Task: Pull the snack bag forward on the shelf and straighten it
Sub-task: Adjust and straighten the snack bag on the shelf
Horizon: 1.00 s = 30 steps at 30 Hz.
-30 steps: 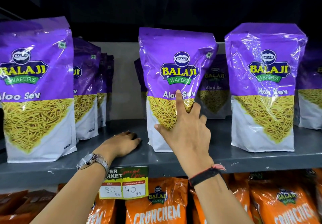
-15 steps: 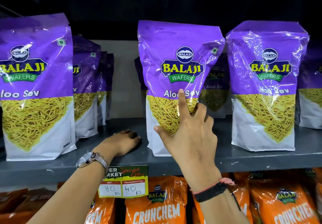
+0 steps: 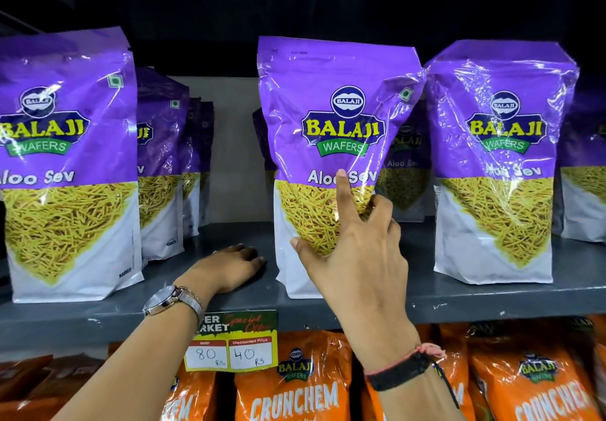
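Right hand (image 3: 357, 256) splayed against snack bag (image 3: 331, 145) | left hand (image 3: 229, 266) flat on shelf (image 3: 492, 299), holding nothing

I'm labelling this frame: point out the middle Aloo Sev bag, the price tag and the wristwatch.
Middle Aloo Sev bag (image 3: 341, 92): head view, purple upper front.
Price tag (image 3: 229, 353): head view, white price boxes.
Wristwatch (image 3: 160, 299): head view, watch face.

front row: three purple snack bags (image 3: 331, 145); hands: two (image 3: 357, 256); price tags: one (image 3: 232, 342).
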Motion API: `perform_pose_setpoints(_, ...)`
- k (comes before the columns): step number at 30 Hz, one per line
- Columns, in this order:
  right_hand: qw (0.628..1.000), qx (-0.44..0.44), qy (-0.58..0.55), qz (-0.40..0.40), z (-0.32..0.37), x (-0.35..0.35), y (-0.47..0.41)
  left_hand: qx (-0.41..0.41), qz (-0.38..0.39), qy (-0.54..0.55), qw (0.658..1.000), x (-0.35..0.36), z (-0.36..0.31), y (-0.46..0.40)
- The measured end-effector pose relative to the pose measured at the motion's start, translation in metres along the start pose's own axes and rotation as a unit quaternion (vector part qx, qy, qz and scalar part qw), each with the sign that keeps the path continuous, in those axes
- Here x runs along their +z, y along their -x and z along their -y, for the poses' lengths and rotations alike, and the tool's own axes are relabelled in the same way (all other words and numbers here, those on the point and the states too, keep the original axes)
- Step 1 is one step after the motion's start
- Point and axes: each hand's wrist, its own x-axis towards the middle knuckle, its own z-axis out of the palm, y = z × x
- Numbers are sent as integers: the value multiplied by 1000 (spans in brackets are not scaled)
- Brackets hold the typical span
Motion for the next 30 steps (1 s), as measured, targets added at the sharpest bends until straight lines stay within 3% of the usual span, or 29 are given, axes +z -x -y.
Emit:
perform_pose_setpoints(14,999,-11,27,-34,5,-17,14,-2,3,5,1000,0,-1,0)
perform_pose_setpoints(18,996,-46,-6,-78,3,-13,17,-3,1,4,1000,0,-1,1)
perform_pose_setpoints(30,994,-83,-53,-44,-4,10,8,1,-3,12,1000,2,1,-2)
